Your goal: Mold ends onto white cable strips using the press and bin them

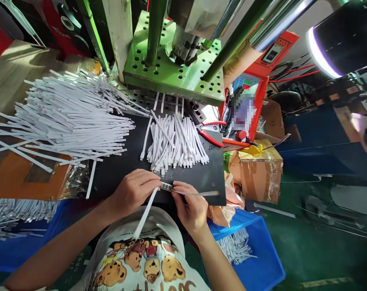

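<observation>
My left hand (pixel 134 190) is closed, pinching a white strip (pixel 144 215) that trails down toward my shirt. Its top end meets a small dark metal piece (pixel 166 186) held between both hands at the front edge of the black work plate (pixel 116 169). My right hand (pixel 189 207) is closed around a thin metal rod (pixel 201 193) that sticks out to the right. Just beyond my hands lies a small pile of short white strips (pixel 175 144).
A large heap of long white strips (pixel 71 117) covers the left bench. A green press machine (pixel 174 60) stands behind the plate. Red-handled pliers (pixel 212 135) lie at the right, near a cardboard box (pixel 259 171). A blue bin (pixel 250 250) holds more strips.
</observation>
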